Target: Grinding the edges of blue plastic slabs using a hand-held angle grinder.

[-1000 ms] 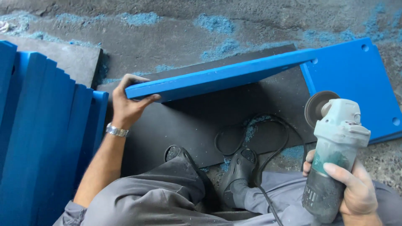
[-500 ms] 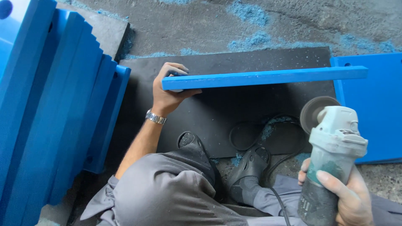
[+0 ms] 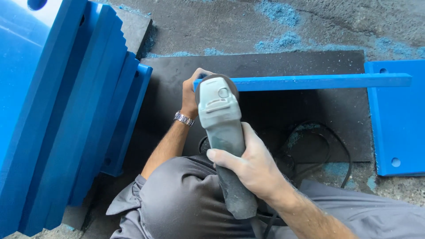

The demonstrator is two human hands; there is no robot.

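Since the earlier frame, the right hand (image 3: 254, 166) has swung the pale grey angle grinder with a dark dusty handle (image 3: 221, 128) from the lower right of the frame up to the centre, so that its round disc end now sits at the left end of the long blue plastic panel (image 3: 318, 82). That panel stands on its edge and runs level across the upper middle of the frame, from the grinder's head to the right, where its far end overlaps the flat blue plastic plate with holes (image 3: 398, 128). The right hand's fingers are clenched around the grinder's handle. The left hand (image 3: 192, 95), with a metal wristwatch (image 3: 183, 118) on its wrist, grips the panel's left end, just behind the grinder; its fingers are curled over the top edge. Under the panel lies a black rubber mat (image 3: 287, 110) on the grey concrete floor (image 3: 212, 26), which is strewn with blue dust. A black power cable (image 3: 323, 146) loops across the mat at the right of centre. Stacked blue plastic slabs (image 3: 66, 115) lean along the left side of the frame. Grey trousers (image 3: 186, 203) fill the bottom.
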